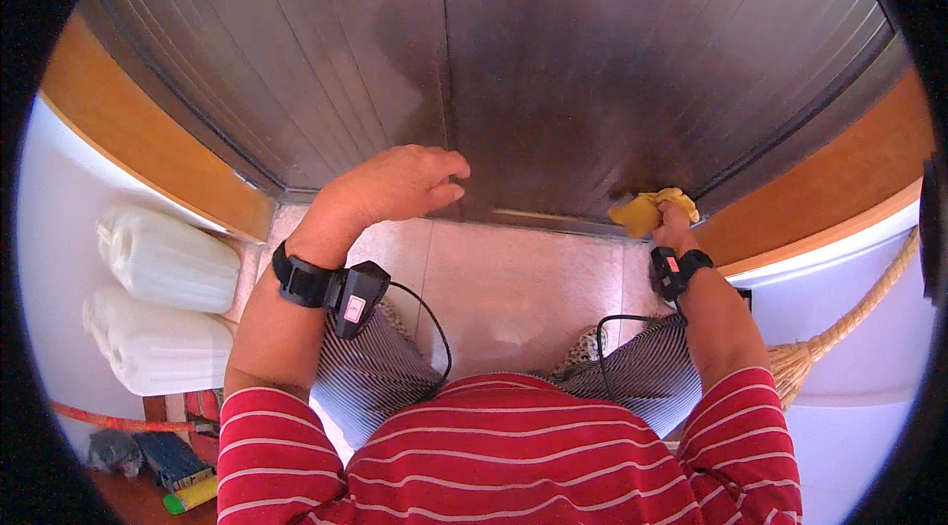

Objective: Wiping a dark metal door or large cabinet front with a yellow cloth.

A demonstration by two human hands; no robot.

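A closed metal double door [563, 80] with vertical ridges stands before me. My right hand [672, 223] grips a crumpled yellow cloth [643, 214] against or close to the door's lower right part, near the floor. Beside the seam between the two door panels, my left hand [404, 183] is raised with its fingers bent and parted, holding nothing; whether it touches the door cannot be told. A black device is strapped to each of my wrists.
Orange-brown wooden door frame [163, 147] borders both sides. White plastic containers [174, 258] stand at the left on the tiled floor [511, 288]. A straw broom [803, 358] leans at the right. A dark blue box [170, 458] lies at the lower left.
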